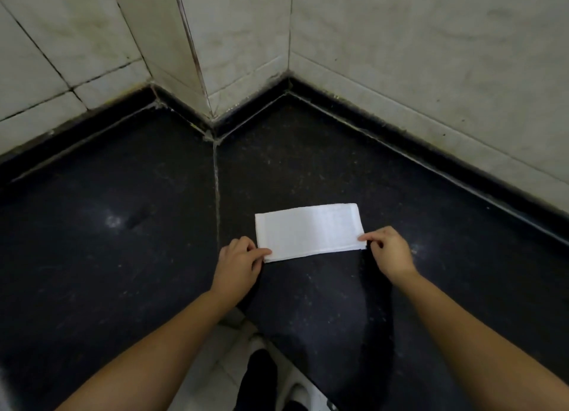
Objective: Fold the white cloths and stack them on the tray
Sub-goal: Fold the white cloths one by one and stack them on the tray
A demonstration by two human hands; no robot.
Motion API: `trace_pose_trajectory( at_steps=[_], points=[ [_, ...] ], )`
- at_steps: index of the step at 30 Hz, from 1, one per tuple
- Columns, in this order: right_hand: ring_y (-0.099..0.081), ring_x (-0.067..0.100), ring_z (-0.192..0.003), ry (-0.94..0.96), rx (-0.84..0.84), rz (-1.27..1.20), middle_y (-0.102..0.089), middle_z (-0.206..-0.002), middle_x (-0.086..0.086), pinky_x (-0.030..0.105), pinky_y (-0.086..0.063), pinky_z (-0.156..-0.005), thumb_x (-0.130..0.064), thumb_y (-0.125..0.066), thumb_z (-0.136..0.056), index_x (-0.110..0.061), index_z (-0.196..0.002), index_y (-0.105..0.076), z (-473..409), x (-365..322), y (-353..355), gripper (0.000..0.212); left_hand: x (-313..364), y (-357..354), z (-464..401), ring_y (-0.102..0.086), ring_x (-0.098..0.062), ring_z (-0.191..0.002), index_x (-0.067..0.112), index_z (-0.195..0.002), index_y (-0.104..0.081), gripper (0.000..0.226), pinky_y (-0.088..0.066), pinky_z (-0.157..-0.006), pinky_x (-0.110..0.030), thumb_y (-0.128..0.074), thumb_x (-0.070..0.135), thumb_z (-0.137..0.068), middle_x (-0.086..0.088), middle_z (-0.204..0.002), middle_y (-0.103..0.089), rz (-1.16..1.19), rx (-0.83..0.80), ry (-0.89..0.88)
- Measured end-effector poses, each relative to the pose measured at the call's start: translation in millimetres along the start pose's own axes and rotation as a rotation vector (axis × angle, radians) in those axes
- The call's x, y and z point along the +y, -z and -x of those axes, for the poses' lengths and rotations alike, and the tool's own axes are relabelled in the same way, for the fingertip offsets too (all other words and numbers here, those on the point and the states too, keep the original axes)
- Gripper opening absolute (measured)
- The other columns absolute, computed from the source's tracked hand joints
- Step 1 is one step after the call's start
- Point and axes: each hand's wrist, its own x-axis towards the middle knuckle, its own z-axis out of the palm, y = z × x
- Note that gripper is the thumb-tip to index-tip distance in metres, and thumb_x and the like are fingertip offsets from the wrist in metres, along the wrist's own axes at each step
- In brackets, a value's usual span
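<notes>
A white cloth lies folded into a long rectangle on the black stone counter, a little right of the middle. My left hand pinches its near left corner with thumb and forefinger. My right hand pinches its near right corner the same way. The cloth lies flat between the two hands. No tray is in view.
White tiled walls meet in a corner behind the counter, with a raised black kerb along their foot. A grouted seam runs across the counter left of the cloth. Below the counter's near edge, light floor tiles and a dark shoe show.
</notes>
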Motion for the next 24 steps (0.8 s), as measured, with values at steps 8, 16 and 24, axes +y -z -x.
trace_pose_trajectory(
  at_steps=[8,16,24],
  points=[
    [-0.056,0.023,-0.101,-0.214,0.037,-0.012,-0.054,-0.123,0.012,0.027,-0.042,-0.08,-0.018,-0.051,-0.094,-0.01,-0.125,-0.055,-10.4,-22.1,5.0,0.032,24.6,15.1,-52.9,-0.05,-0.021,-0.103,0.022,-0.122,-0.061,0.036,-0.037,-0.091,-0.033,-0.051,0.012,-0.089,-0.002,-0.11,-0.054,0.021,-0.023,-0.055],
    [-0.039,0.031,-0.127,-0.131,-0.064,0.18,-0.038,-0.139,0.013,0.046,-0.037,-0.105,-0.021,-0.04,-0.098,-0.023,-0.144,-0.033,-41.9,-37.5,-2.1,0.047,29.4,15.2,-121.1,-0.04,-0.026,-0.123,0.016,-0.129,-0.045,0.039,-0.037,-0.101,-0.043,-0.049,0.021,-0.09,-0.009,-0.132,-0.042,-0.229,-0.384,0.278],
    [-0.042,0.028,-0.119,-0.175,-0.114,0.163,-0.047,-0.123,0.009,0.041,-0.039,-0.1,-0.021,-0.05,-0.094,-0.018,-0.109,-0.06,-74.0,-45.9,-6.3,0.018,5.2,21.6,-107.6,-0.046,-0.024,-0.11,0.017,-0.094,-0.058,0.009,-0.038,-0.092,-0.039,-0.053,0.023,-0.088,-0.004,-0.108,-0.048,0.007,-0.327,0.334]
  ],
)
